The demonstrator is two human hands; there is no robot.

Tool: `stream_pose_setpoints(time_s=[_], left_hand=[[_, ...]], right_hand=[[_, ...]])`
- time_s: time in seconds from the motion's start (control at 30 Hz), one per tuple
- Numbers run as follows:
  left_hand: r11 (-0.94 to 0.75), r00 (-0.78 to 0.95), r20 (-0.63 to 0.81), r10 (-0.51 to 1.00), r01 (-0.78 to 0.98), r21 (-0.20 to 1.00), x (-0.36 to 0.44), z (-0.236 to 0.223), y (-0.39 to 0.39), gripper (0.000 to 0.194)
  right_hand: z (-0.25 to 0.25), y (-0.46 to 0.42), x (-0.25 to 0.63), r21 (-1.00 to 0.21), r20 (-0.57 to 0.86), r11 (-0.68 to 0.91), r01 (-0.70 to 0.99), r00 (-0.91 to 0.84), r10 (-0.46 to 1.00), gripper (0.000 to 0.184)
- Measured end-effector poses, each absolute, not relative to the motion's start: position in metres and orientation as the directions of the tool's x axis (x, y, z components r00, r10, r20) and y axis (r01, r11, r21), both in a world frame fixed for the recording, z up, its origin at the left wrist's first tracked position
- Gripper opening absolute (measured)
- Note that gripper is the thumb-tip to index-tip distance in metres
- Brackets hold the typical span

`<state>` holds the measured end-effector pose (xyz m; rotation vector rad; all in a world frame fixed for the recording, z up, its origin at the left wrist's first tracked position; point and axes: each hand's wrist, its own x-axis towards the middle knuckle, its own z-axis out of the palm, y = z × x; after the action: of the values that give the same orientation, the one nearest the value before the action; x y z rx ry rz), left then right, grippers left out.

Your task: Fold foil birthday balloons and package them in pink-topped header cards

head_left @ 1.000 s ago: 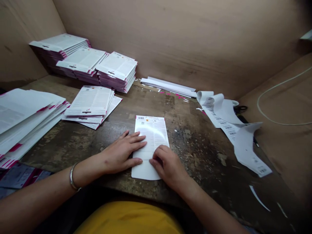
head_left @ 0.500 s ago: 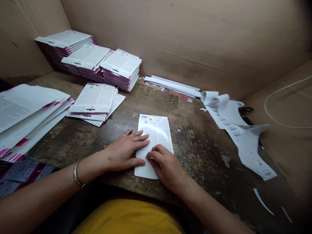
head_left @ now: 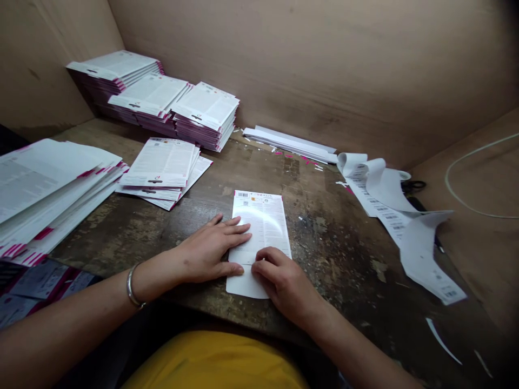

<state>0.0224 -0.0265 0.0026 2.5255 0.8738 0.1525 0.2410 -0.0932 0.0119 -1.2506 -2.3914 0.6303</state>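
A flat white printed packet (head_left: 259, 229) lies on the worn wooden table in front of me, its barcode end pointing away. Light glares off its upper face. Across the lower part runs a crosswise edge, with a plain white flap (head_left: 245, 286) at the near end. My left hand (head_left: 211, 249) rests flat and open, fingers spread over the packet's left side and the thumb close to that edge. My right hand (head_left: 287, 283) is closed, thumb and fingers pinched together over the right end of the same edge. Whatever is between those fingertips is hidden.
Stacks of similar packets (head_left: 206, 105) stand at the back left. A smaller pile (head_left: 160, 162) and a large leaning pile (head_left: 52, 183) lie left. White strips (head_left: 290, 143) lie along the back wall. A curling barcode label strip (head_left: 421, 243) and black-handled scissors (head_left: 413, 185) are right.
My right hand has shifted slightly right along the packet's lower part, and the crosswise edge now shows more clearly. My left hand stays flat on the packet. The whole view has shifted slightly.
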Motion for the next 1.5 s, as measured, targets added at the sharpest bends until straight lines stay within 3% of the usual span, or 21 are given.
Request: stream_pose_setpoints(time_s=[0.27, 0.43, 1.03, 1.1, 1.17, 1.23, 1.3, 1.4, 1.47, 1.5], left_hand=[[-0.711, 0.815, -0.056, 0.577, 0.535, 0.457, 0.022, 0.005, -0.021, 0.068], [-0.708, 0.821, -0.053, 0.569, 0.522, 0.477, 0.022, 0.004, -0.018, 0.069], [-0.695, 0.842, -0.087, 0.532, 0.493, 0.523, 0.025, 0.013, -0.009, 0.067], [-0.691, 0.84, -0.079, 0.537, 0.492, 0.53, 0.024, 0.013, -0.01, 0.067], [-0.686, 0.836, -0.08, 0.543, 0.496, 0.532, 0.023, 0.014, -0.01, 0.068], [-0.685, 0.837, -0.081, 0.54, 0.494, 0.536, 0.021, 0.013, -0.011, 0.069], [-0.689, 0.842, -0.076, 0.534, 0.485, 0.539, 0.021, 0.012, -0.011, 0.069], [-0.698, 0.844, -0.059, 0.533, 0.478, 0.534, 0.022, 0.008, -0.009, 0.069], [-0.706, 0.846, -0.053, 0.531, 0.476, 0.524, 0.023, 0.006, -0.008, 0.069], [-0.711, 0.848, -0.053, 0.527, 0.475, 0.519, 0.023, 0.005, -0.008, 0.069]], right_hand=[[0.01, -0.093, 0.241, -0.54, 0.097, 0.506, 0.672, -0.547, 0.831, 0.019], [0.017, -0.087, 0.248, -0.618, 0.053, 0.446, 0.648, -0.531, 0.845, 0.012], [0.01, -0.057, 0.228, -0.335, 0.018, 0.669, 0.663, -0.706, 0.708, 0.018], [0.013, -0.059, 0.229, -0.381, 0.014, 0.644, 0.663, -0.693, 0.721, 0.016], [0.02, -0.063, 0.24, -0.525, 0.024, 0.561, 0.64, -0.648, 0.761, 0.013], [0.03, -0.067, 0.262, -0.708, -0.007, 0.403, 0.581, -0.576, 0.817, 0.013], [0.037, -0.072, 0.283, -0.808, -0.06, 0.237, 0.54, -0.475, 0.878, 0.013], [0.038, -0.075, 0.289, -0.765, -0.039, 0.198, 0.613, -0.35, 0.936, 0.028], [0.033, -0.073, 0.273, -0.68, 0.008, 0.295, 0.671, -0.395, 0.918, 0.042], [0.031, -0.072, 0.264, -0.648, 0.022, 0.353, 0.675, -0.447, 0.894, 0.039]])
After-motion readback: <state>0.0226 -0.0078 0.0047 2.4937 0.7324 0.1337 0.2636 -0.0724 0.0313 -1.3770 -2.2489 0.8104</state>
